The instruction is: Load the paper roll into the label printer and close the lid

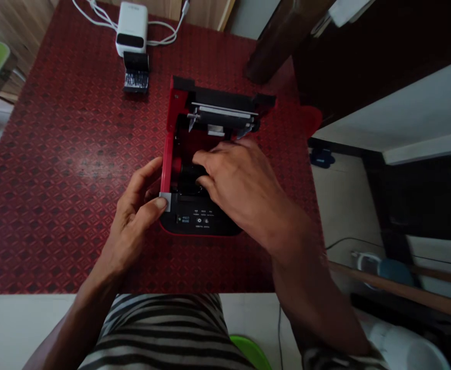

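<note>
Beyond the red-and-black device (189, 141), far left: a white box (132, 20) stood with white cables (167, 35) around it and a black strip (136, 64) just in front.
In the way: the right hand (244, 190) hid much of the device's right side.
Body: it sat between the hands, lid (221, 95) raised, a dark roller (225, 119) beneath that, a black cylinder (190, 177) inside.
Left hand (133, 213): it was half-curled, holding the edge, thumb on the grey corner (166, 196).
Right hand: its fingers bent inward at the cylinder; I couldn't tell whether they gripped it.
Table (75, 169): it was red, diamond-patterned, faintly shiny.
Room: light was dim; a dark post (277, 41) rose far right, pale floor (244, 313) below.
</note>
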Demonstrator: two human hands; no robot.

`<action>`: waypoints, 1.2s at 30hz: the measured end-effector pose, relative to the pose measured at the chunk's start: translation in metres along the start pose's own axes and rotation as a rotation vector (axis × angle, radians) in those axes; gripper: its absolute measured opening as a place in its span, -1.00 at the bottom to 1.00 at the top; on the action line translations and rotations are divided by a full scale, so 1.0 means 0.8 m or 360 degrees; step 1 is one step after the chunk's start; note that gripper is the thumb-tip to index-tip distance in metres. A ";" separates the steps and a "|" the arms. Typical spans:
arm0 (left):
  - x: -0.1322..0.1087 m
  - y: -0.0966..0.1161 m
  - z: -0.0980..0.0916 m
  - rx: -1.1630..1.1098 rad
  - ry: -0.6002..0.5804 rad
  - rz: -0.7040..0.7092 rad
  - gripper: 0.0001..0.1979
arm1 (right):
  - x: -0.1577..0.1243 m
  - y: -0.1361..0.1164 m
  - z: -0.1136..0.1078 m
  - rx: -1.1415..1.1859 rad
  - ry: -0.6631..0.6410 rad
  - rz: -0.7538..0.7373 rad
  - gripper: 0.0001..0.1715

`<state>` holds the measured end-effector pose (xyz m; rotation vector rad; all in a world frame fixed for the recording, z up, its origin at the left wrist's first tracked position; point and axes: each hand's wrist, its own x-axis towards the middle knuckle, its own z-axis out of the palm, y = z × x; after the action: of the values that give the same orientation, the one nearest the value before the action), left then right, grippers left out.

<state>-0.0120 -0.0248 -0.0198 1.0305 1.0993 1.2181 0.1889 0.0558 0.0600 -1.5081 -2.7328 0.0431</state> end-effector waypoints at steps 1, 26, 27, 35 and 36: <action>0.000 0.000 0.000 -0.0005 -0.0005 -0.0006 -0.41 | 0.004 0.001 0.004 -0.0014 0.0011 -0.0016 -0.69; 0.059 0.052 -0.005 0.0211 0.0117 0.0327 -0.46 | -0.047 0.018 0.007 0.0827 0.0558 -0.0352 -0.79; 0.073 0.061 -0.001 0.0227 0.0101 0.0413 -0.44 | -0.050 0.016 0.008 0.0802 0.0613 -0.0344 -0.79; 0.097 0.087 0.028 0.0398 0.0179 0.0571 -0.69 | -0.082 -0.009 0.013 0.0453 0.0862 -0.0194 -0.75; 0.092 0.085 0.028 0.0388 0.0195 0.0571 -0.73 | -0.087 -0.012 0.014 0.0436 0.0864 -0.0172 -0.77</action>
<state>0.0002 0.0537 0.0451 1.3991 1.2135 1.4717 0.2172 -0.0082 0.0489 -1.0991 -2.2598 0.0045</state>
